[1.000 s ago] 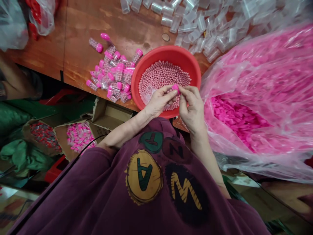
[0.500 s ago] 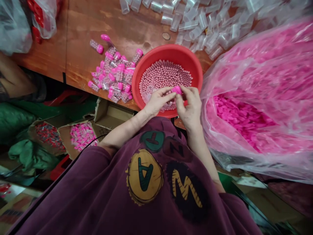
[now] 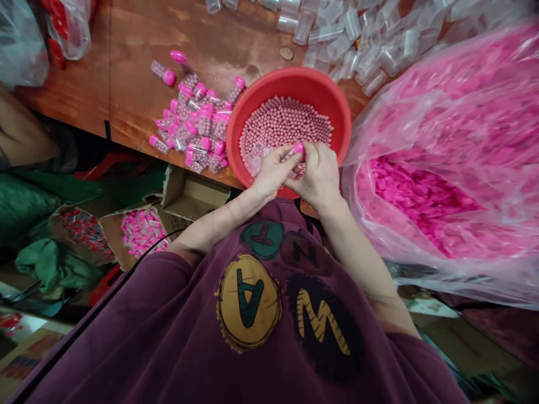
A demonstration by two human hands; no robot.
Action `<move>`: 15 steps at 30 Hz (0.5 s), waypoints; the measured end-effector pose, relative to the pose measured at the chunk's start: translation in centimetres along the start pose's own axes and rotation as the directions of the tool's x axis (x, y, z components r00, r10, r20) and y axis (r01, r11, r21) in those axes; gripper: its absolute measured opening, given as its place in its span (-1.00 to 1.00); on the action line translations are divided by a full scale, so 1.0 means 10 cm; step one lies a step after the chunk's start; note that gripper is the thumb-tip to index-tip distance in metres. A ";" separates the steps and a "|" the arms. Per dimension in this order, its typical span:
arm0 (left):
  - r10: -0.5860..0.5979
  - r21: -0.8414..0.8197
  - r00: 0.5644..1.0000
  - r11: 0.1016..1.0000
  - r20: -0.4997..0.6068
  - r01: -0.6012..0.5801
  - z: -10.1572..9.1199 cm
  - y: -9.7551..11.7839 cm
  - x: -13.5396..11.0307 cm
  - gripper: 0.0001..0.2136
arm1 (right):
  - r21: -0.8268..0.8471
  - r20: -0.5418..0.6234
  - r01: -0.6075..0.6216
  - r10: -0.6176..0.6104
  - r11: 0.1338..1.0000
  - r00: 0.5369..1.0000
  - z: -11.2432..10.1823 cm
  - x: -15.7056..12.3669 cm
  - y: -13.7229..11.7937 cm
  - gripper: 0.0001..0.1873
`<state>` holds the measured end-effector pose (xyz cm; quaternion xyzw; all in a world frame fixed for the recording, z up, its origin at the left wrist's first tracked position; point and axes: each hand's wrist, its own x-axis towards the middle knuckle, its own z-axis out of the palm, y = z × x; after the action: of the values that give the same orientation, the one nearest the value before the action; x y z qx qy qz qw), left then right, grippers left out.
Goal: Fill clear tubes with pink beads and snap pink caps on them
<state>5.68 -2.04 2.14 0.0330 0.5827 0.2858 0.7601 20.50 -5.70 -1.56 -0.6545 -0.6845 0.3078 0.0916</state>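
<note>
Vial (image 3: 290, 153): held between the two hands above the near part of the red bowl, tilted; its pink cap (image 3: 298, 148) points up and to the right; fingers hide part of its body
Left hand (image 3: 272, 171): nearly closed, thumb and forefinger pinching the vial's clear body
Right hand (image 3: 319, 175): fingers curled inward close by the cap, thumb reaching toward the left hand; whether it grips the vial, one cannot tell
Red bowl (image 3: 340, 120): at the near edge of the bench (image 3: 141, 39); pink beads (image 3: 288, 118) heaped inside; a clear plastic piece (image 3: 256, 158) on them at the left
Filled vials (image 3: 191, 130): a loose pile just left of the bowl, pink-capped, lying at all angles
Clear tubes (image 3: 330, 36): scattered beyond the bowl, toward the far right
Clear bag (image 3: 368, 230): right of the bowl, its mouth showing bright pink pieces (image 3: 421, 199)
Cardboard boxes (image 3: 113, 241): below the bench at left; one holds pink-and-clear pieces (image 3: 141, 231), another red and grey ones (image 3: 84, 231)
Co-worker's arm (image 3: 25, 132): at the far left, near the bench edge
</note>
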 end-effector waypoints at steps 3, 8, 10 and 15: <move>-0.020 0.024 1.000 1.000 -0.020 0.020 -0.01 0.00 0.05 -0.93 | 0.053 0.059 -0.010 0.007 0.999 0.998 -0.01 0.06 0.04 -0.24; -0.122 -0.016 0.992 0.992 0.023 0.122 -0.13 -0.06 0.25 -0.86 | 0.137 0.028 -0.052 0.049 0.989 0.998 0.15 0.00 0.03 -0.21; -0.179 -0.054 0.983 0.982 0.048 0.181 -0.20 -0.09 0.33 -0.79 | 0.154 -0.003 -0.061 0.063 0.986 0.998 0.26 -0.04 0.04 -0.19; -0.235 -0.068 0.970 0.969 0.059 0.239 -0.30 -0.14 0.37 -0.74 | 0.137 0.000 -0.067 0.067 0.988 0.998 0.45 -0.07 0.17 -0.25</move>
<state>4.06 -2.35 -2.54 -0.0579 0.5520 0.2135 0.8040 19.64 -7.82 -5.90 -0.6699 -0.6393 0.3554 0.1272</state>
